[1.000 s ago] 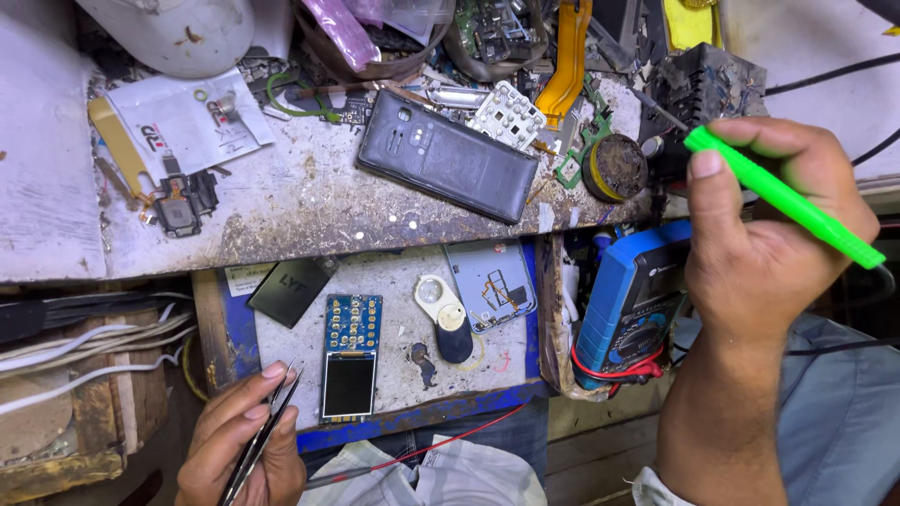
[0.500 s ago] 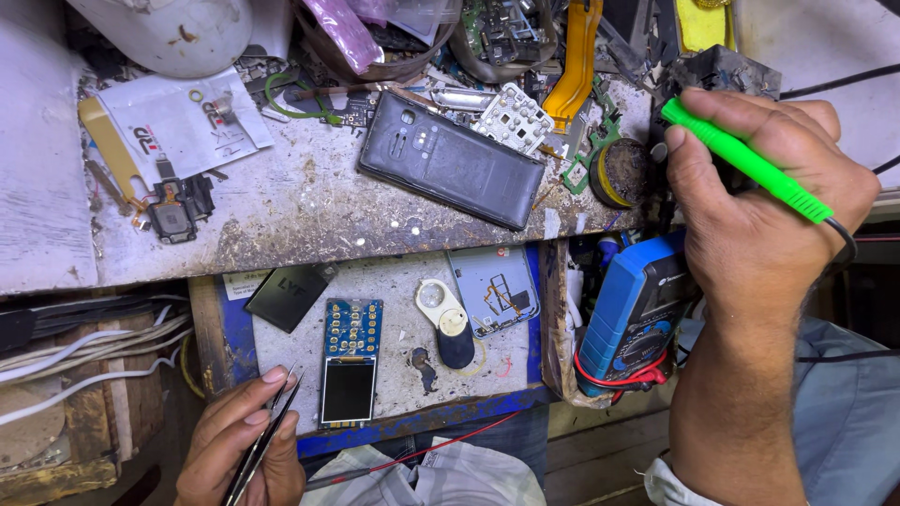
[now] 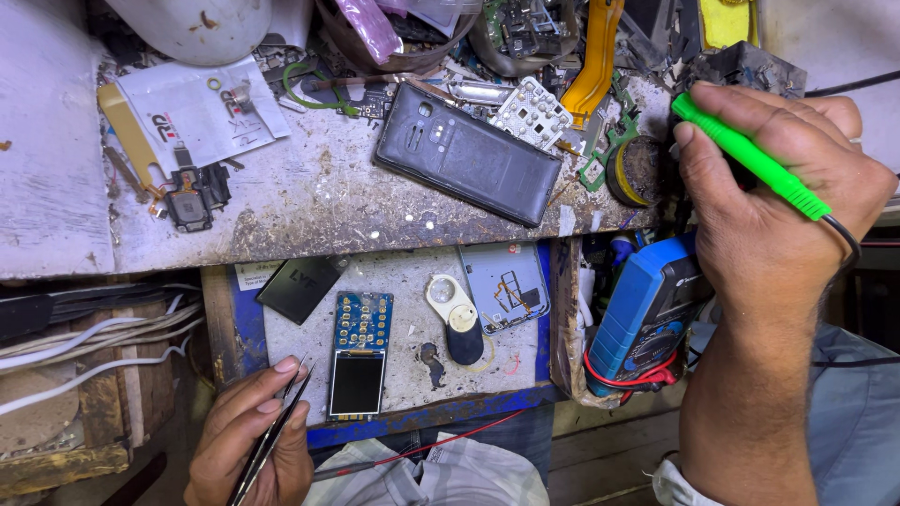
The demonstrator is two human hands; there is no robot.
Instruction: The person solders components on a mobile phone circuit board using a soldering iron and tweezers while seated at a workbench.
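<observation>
Right hand (image 3: 778, 187) up at the far right edge of the grimy, paint-flecked workbench top (image 3: 309, 206), fingers wrapped tight around a bright green plastic-handled tool with a black cord (image 3: 750, 157) — the handle runs diagonally across the knuckles, its front end poking out past the thumb towards a round, dirty yellow-rimmed tin (image 3: 637, 171). The working tip is hidden behind the hand, so where it touches I cannot tell.

Down at the bottom, left hand (image 3: 251, 440) has its fingers closed on a pair of thin metal tweezers (image 3: 274, 426), points angled up towards a small blue circuit board with a dark screen (image 3: 359, 354). The tips sit just beside that board's lower left corner — not touching it, as far as I can see.

The board lies on a pale, scuffed blue-edged work tray (image 3: 403, 281) below the bench edge. Sharing the tray: a flat black square chip (image 3: 300, 289) to the board's left, a cream and black oval part (image 3: 456, 319) to its right, and a grey phone frame piece (image 3: 504, 286) beyond that.

On the bench top, a dark grey phone back cover (image 3: 467, 155) lies tilted, with a white keypad sheet (image 3: 531, 112) just behind it. A blue multimeter with red leads (image 3: 647, 314) stands below the right wrist.
</observation>
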